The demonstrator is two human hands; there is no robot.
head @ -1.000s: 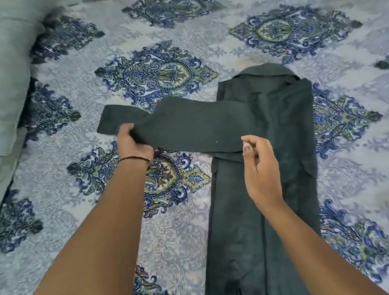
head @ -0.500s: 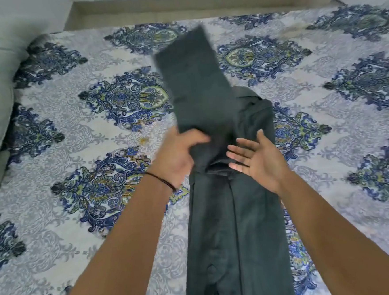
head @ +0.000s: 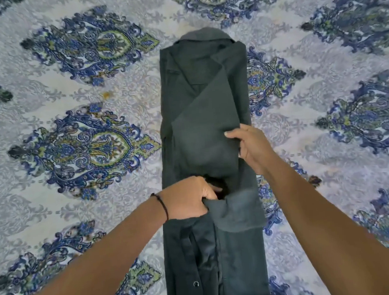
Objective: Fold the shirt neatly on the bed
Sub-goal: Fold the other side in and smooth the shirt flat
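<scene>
Dark green shirt [head: 208, 146] lies on the bed, sides folded inward to a long narrow strip running from the far collar [head: 204, 35] toward the camera; lower end passes out of view at the bottom edge. Collar end points away from the person. A sleeve [head: 208, 128] is laid diagonally down the strip from the right shoulder, with its cuff end [head: 238, 212] doubled over near the strip's middle. Button placket visible on the near part; one snap or button [head: 196, 284] shows at lower left of the strip.

Left hand [head: 188, 199]: fingers curled and clamped on the sleeve fabric at the fold, at the strip's left side. Thin dark wristband [head: 162, 206] on that wrist.

Right hand [head: 250, 147]: at the strip's right edge, thumb on top of the sleeve, fingers curled under the edge, pinching the cloth. Both forearms bare, entering from the bottom corners.

Shirt sits roughly central on the bed sheet [head: 71, 105], which is pale grey-white with large blue and green ornamental medallions on every side of the shirt. A small yellowish spot [head: 107, 94] marks the sheet, left of the shirt's upper part.
</scene>
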